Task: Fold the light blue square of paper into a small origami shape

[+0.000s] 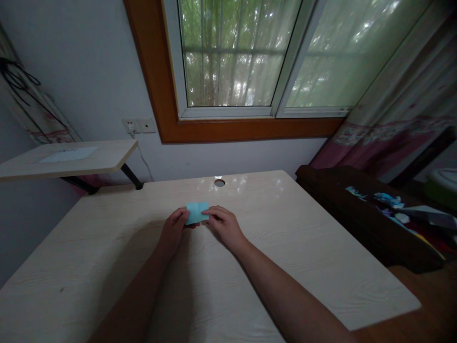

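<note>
A small light-blue piece of paper [196, 212] is held up between my two hands, over the far middle part of the pale wooden desk [285, 247]. My left hand [175, 228] pinches its left edge, thumb on the front and fingers behind and below. On the other side, my right hand [224, 224] grips the right edge between thumb and fingers. The paper looks roughly rectangular, with a faint crease near its middle. Its back and lower edge are partly hidden by the fingers.
A raised shelf [124, 155] with a paper sheet [69, 154] stands at the back left. Near the desk's back edge is a round cable hole [220, 183]. Wall sockets [138, 126] sit beside the window frame [250, 131]. Dark furniture [332, 200] holding various items stands right.
</note>
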Available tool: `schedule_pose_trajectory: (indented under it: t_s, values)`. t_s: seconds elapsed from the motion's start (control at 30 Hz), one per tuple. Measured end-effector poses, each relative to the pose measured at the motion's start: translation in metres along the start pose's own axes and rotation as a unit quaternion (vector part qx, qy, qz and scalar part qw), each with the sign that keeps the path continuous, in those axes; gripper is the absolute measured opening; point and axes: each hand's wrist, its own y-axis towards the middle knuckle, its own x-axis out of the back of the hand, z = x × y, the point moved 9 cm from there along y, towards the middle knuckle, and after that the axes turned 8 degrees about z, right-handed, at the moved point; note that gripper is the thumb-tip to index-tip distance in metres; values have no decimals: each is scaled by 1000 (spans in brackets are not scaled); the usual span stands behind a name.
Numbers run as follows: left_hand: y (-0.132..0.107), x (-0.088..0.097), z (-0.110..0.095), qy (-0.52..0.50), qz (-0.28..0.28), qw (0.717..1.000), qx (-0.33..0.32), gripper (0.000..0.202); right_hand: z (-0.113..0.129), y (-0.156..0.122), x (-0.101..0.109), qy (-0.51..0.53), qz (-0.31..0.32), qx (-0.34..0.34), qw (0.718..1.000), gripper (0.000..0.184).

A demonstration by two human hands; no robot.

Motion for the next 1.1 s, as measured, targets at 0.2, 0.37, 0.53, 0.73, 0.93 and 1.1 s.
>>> schedule_pose_trajectory:
  t_s: [0.2,0.37,0.53,0.73,0.93,1.1]
  values:
    - [-4,0,-9,-18,0,997,-73,34,-12,-2,5,46,-40,-44,997,14]
    - [-4,-11,-15,-7,56,989,-139,62,-13,-1,5,41,-39,-53,997,16]
    - [0,-11,-8,111,41,988,-99,32,-13,-1,3,23,-30,-42,998,16]
    - [4,-1,0,137,1,988,-78,25,-32,-6,-3,23,-23,-102,994,17]
    - [3,-2,-10,128,5,984,-124,31,-33,-6,-5,114,-31,-92,989,30]
    - [-8,-14,-33,246,30,942,-227,20,-39,-5,-3,144,-34,-108,983,20]
